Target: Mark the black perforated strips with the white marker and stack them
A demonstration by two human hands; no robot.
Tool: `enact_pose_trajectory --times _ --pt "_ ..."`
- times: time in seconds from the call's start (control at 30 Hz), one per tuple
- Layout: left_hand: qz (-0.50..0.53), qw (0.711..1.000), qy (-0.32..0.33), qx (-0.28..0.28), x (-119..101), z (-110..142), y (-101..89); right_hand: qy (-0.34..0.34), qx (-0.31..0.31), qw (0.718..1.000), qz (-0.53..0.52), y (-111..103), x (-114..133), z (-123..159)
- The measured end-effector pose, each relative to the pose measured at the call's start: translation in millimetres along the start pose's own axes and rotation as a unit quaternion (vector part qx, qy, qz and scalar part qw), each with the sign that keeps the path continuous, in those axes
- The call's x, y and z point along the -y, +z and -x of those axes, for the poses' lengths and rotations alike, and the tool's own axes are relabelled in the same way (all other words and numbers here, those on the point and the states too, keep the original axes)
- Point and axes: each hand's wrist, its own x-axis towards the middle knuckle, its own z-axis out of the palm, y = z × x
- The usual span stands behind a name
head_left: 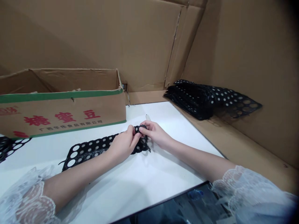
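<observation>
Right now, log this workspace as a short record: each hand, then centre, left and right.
Left hand: pinching the right-hand end of a long black strip with pale round spots
Right hand: pinching that same end
Centre: smooth white tabletop under the strip
Left: open brown cardboard box with green edging
Right: pile of black spotted sheets

Through the feed, I read large red characters (62, 117), 糖蜜豆, on the cardboard box (113, 107), over a smaller dark line (70, 125) apparently reading 广西华伟食品有限公司, while the red print (9, 111) further left stays too blurred for me.
</observation>
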Motion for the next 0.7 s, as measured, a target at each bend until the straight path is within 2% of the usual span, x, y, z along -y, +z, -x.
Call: enact_pose_trajectory --times 0.17,0.3,0.47,0.6,0.7 --pt "0.019 0.999 0.025 0.025 1.1 -3.4 -0.6 0.036 -0.021 0.999 -0.022 3.8 -3.3 0.6" --pt "0.013 0.999 0.044 0.023 4.1 -4.3 2.1 0.024 -0.013 0.999 0.022 3.5 -4.0 -0.1" --pt "0.016 0.999 0.04 0.008 10.4 -4.0 0.4 0.045 -0.027 0.997 0.055 0.0 1.0 -1.7" --pt "0.086 0.995 0.021 -0.038 8.8 -4.1 -6.5 -0.031 -0.03 0.993 0.111 -1.5 1.0 -1.6" --pt "0.121 0.992 0.019 -0.032 4.3 -2.4 -5.1 -0.06 -0.003 0.986 0.155 0.0 -2.0 0.7"
